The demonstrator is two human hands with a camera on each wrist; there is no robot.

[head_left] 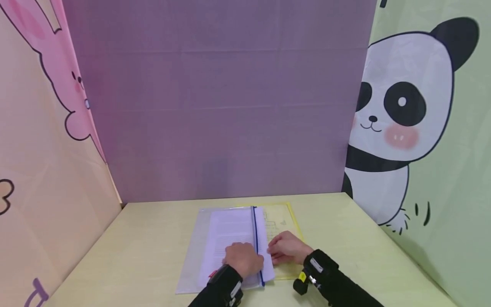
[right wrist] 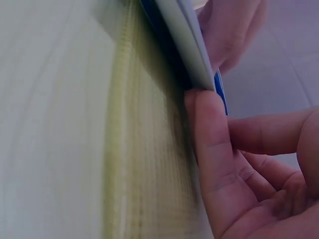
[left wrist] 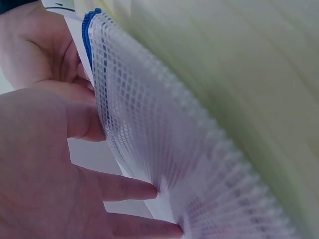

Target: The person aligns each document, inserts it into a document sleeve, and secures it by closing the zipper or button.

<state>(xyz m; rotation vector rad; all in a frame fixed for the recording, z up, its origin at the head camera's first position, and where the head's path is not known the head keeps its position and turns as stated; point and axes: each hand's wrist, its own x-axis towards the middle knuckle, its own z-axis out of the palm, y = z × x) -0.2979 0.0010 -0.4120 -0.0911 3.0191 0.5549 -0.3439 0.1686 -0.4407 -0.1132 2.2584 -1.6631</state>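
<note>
a: mesh zip pouch (head_left: 226, 247), clear with a blue zipper (head_left: 256, 243) down its right edge, lies flat near the front of a pale yellow table (head_left: 364, 256). inside it, printed white sheets (head_left: 230, 234); how many sheets cannot be told.

b: and beneath it?

a: a yellow folder (head_left: 285, 217) juts out on the right and far side, a printed page showing through. one pouch, one folder, two hands.

b: the left hand?

a: the left hand (head_left: 242, 258) sits on the near right part of the pouch, by the zipper. from the left wrist view its fingers (left wrist: 129, 189) are nearly straight and spread, tips against the mesh and the sheet edge; the thumb (left wrist: 82, 122) touches the mesh just below the zipper.

b: the right?

a: the right hand (head_left: 287, 247) rests just right of the zipper, over the folder. in the right wrist view its thumb (right wrist: 209, 144) presses the pouch's open edge beside the blue strip, the other fingers loosely curled behind. whether it truly pinches the edge cannot be told.

b: the backdrop?

a: a purple panel (head_left: 218, 98) at the far side, a pink rabbit print (head_left: 57, 81) left, a panda print (head_left: 402, 111) right.
</note>
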